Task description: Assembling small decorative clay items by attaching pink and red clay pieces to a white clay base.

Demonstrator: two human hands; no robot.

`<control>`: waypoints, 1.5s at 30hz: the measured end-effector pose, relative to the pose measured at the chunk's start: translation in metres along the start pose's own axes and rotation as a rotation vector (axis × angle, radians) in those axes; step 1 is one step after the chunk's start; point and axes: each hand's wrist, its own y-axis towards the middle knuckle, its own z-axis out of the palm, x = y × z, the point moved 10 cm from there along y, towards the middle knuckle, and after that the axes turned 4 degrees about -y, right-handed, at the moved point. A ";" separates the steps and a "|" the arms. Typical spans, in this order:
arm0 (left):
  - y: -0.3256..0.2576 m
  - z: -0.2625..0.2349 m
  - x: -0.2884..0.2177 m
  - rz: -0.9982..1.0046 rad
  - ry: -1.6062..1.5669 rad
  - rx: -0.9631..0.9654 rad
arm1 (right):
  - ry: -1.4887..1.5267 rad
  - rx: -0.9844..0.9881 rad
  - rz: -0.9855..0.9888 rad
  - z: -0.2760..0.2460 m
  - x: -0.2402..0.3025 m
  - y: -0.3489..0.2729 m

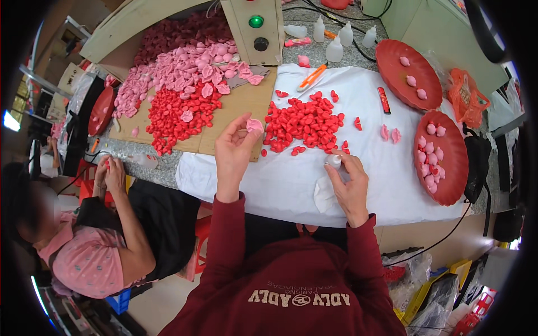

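Observation:
My left hand point(234, 151) is raised over the cloth's left side, with thumb and fingers pinching a small pink cupped piece point(254, 125). At the right, my right hand point(350, 182) grips a small white bottle point(334, 161), mostly covered by the fingers. Between and beyond my hands lies a heap of small red pieces point(305, 123) on the white cloth point(269, 187). A crumpled white tissue point(325, 194) sits beside my right hand. Two loose pink pieces point(390, 134) lie farther right on the cloth.
Pink pieces point(196, 64) and more red pieces point(182, 115) cover cardboard under a machine housing point(253, 33). Two red trays point(386, 67) point(457, 168) hold round pink pieces. An orange cutter point(312, 78) and squeeze bottles point(334, 51) stand far. A co-worker point(89, 246) sits left.

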 end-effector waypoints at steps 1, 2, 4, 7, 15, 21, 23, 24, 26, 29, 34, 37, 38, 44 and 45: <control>0.004 0.003 0.001 0.002 0.011 0.028 | 0.008 -0.002 0.005 0.001 -0.001 -0.001; 0.005 0.003 0.001 0.008 0.011 0.022 | 0.016 -0.004 0.011 0.002 -0.002 -0.001; 0.004 0.023 0.000 0.007 -0.032 0.104 | 0.014 -0.008 0.013 -0.001 -0.001 -0.001; -0.008 0.052 -0.008 -0.042 -0.119 0.224 | 0.005 -0.042 0.002 -0.007 -0.001 -0.002; -0.044 0.138 0.012 0.006 0.123 0.456 | -0.026 -0.331 -0.035 -0.066 0.002 -0.022; -0.069 0.177 0.010 -0.058 -0.084 0.588 | -0.069 -0.367 0.049 -0.098 -0.014 -0.041; -0.069 0.180 0.011 0.010 -0.012 0.572 | -0.077 -0.372 0.056 -0.102 -0.020 -0.046; -0.070 0.183 0.013 0.009 -0.009 0.577 | -0.077 -0.376 0.060 -0.104 -0.021 -0.048; -0.069 0.186 0.015 0.056 0.176 0.515 | -0.073 -0.366 0.102 -0.106 -0.025 -0.051; -0.065 0.193 0.022 0.072 0.288 0.451 | -0.058 -0.359 0.083 -0.105 -0.024 -0.052; -0.080 0.193 -0.005 0.303 0.397 0.407 | -0.026 -0.330 0.124 -0.099 -0.031 -0.053; -0.117 0.189 0.000 0.485 0.551 0.566 | -0.011 -0.318 0.128 -0.095 -0.031 -0.050; -0.134 0.195 0.008 0.540 0.618 0.705 | -0.013 -0.324 0.129 -0.095 -0.031 -0.047; -0.143 0.180 0.008 0.519 0.750 0.550 | -0.010 -0.343 0.074 -0.106 0.000 -0.030; -0.144 0.172 -0.004 0.515 0.677 0.558 | -0.004 -0.283 0.096 -0.100 0.001 -0.028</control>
